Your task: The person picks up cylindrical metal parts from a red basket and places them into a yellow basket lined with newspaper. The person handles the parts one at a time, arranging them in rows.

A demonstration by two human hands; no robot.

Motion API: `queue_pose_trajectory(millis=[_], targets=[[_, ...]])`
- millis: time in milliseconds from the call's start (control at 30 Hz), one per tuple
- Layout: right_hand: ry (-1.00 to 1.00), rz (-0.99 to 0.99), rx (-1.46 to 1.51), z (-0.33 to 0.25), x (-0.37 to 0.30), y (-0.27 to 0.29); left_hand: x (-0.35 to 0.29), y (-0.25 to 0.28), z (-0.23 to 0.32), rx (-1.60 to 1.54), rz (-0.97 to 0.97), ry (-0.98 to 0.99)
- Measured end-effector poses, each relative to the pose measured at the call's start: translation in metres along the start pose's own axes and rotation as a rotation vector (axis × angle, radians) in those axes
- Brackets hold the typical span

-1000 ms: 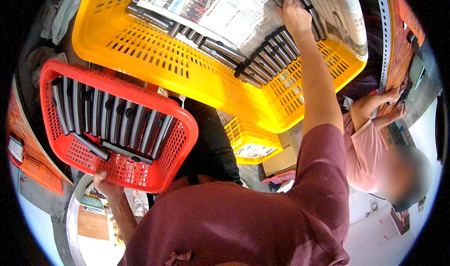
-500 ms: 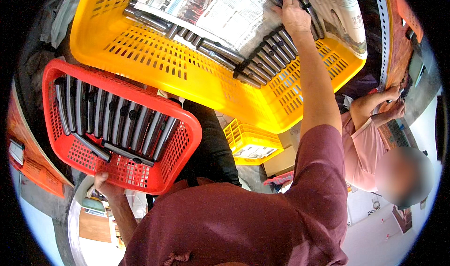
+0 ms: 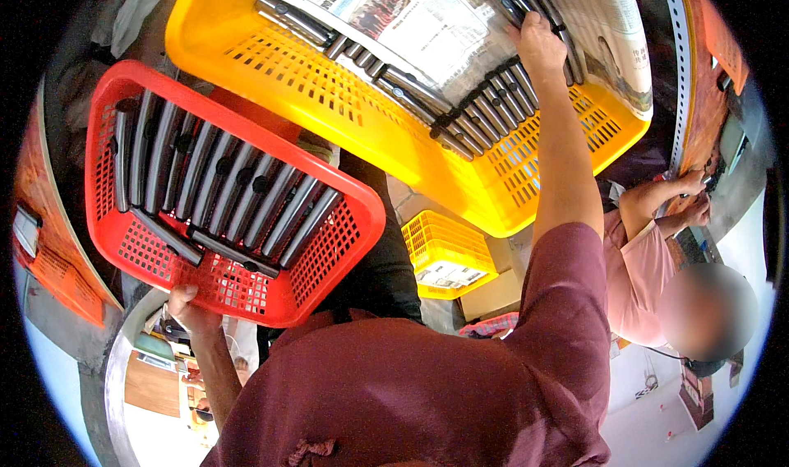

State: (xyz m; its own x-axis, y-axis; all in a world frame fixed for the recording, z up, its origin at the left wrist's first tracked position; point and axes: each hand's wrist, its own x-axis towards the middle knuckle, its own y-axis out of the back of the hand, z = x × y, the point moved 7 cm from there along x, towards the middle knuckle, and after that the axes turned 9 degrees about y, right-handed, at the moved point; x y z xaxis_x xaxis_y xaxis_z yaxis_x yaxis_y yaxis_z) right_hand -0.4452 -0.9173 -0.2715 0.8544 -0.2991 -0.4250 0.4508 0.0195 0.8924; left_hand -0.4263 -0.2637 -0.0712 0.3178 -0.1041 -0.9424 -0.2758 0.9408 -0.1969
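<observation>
My left hand (image 3: 196, 309) grips the near rim of a red basket (image 3: 246, 298), tilted at the left. Several dark, glossy tubes (image 3: 222, 179) with black knobs stand side by side in it, and two lie across them at the near end. My right hand (image 3: 541, 46) reaches into the big yellow basket (image 3: 362, 150), its fingers closed about the near end of some dark tubes (image 3: 503, 0) at the far right; the fingertips are partly hidden. More tubes (image 3: 485, 109) lie in a row nearer me, beside newspaper sheets (image 3: 444, 35).
Below the big basket stand smaller stacked yellow baskets (image 3: 448, 245) and a cardboard box (image 3: 489, 296). At the right, a co-worker in a pink shirt (image 3: 633, 261) has both hands on something small. An orange basket (image 3: 70, 282) is at the far left.
The red basket has shifted up and to the right in view, with my left hand still on its rim. My right hand and the tubes by it sit slightly lower and further right.
</observation>
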Motion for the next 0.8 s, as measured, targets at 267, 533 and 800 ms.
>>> queue_pose_trajectory(millis=[267, 533, 800], targets=[[0.249, 0.016, 0.268, -0.094, -0.057, 0.014, -0.005, 0.009, -0.01, -0.029, 0.003, -0.007], [0.545, -0.443, 0.338, -0.182, -0.092, -0.039, -0.007, 0.013, -0.011, -0.018, 0.043, -0.009], [0.34, -0.078, 0.324, -0.102, -0.067, -0.012, -0.008, -0.001, -0.013, -0.001, 0.043, -0.023]])
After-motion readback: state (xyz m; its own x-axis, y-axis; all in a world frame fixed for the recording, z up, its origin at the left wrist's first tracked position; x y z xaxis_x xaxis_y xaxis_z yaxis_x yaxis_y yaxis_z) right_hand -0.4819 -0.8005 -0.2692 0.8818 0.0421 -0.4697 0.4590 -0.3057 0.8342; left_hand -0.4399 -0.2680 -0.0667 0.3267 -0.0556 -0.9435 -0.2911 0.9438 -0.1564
